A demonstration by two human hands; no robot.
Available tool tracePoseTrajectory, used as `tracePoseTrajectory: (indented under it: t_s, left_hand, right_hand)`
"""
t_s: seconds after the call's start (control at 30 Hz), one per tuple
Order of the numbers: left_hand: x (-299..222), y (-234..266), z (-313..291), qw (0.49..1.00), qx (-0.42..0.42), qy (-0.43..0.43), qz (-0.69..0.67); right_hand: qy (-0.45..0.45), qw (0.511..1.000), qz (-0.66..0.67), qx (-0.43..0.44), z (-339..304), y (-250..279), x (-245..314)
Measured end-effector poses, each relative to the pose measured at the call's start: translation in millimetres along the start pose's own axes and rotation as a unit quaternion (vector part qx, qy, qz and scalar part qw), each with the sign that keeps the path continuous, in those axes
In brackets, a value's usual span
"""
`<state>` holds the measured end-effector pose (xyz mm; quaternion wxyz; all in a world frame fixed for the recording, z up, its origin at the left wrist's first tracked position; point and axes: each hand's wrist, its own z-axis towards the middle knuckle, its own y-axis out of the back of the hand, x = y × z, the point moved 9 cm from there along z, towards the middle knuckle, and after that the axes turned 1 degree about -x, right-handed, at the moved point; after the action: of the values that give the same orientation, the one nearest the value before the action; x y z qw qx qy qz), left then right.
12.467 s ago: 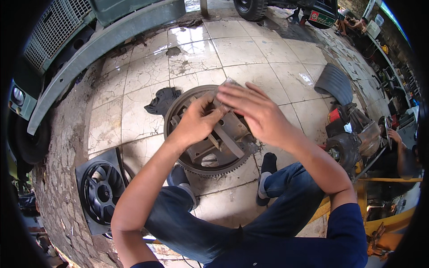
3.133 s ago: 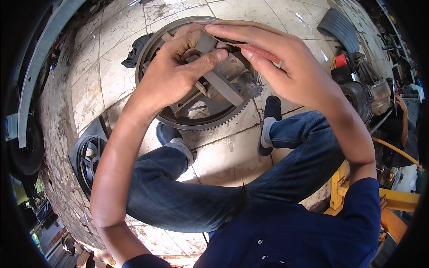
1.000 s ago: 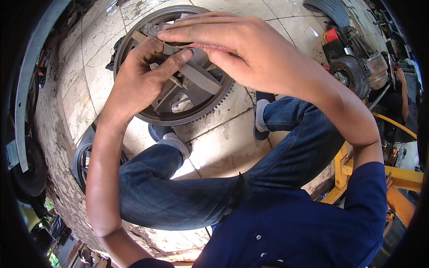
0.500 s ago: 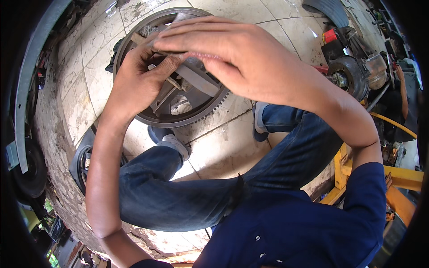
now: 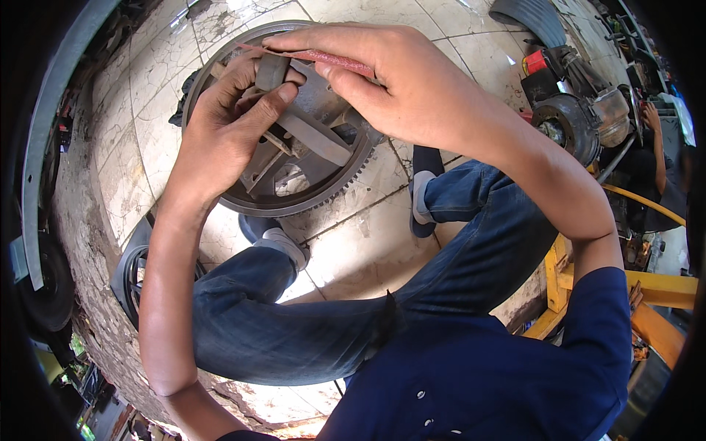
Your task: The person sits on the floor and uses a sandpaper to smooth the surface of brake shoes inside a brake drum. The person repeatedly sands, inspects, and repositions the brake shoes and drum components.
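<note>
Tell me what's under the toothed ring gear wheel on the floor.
The toothed wheel lies flat on cracked pale floor tiles, which show through its openings. A dark object pokes out at its left edge. Both hands cover its upper part.

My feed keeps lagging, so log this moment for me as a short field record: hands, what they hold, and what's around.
left hand: grips a small dark grey block between thumb and fingers
right hand: pinches a thin reddish strip, laid over the block
below the hands: toothed metal ring gear flat on the tiled floor
posture: crouched, jeans, shoes beside the gear
right side: engine parts, yellow frame
</note>
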<state>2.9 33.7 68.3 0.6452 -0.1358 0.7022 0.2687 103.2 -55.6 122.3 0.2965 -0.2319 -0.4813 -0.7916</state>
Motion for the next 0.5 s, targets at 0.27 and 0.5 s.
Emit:
tracePoseTrajectory:
  t_s: [0.27,0.5]
  left_hand:
    - [2.3,2.4,-0.6,0.999,0.005,0.033,0.033]
    - [10.8,2.0,2.5,0.998,0.028,0.056,-0.017]
  right_hand:
    - [0.003,1.0,-0.015,0.017,0.2,-1.9,8.2]
    - [0.13,0.989,-0.043,-0.054,-4.9,3.2,33.3]
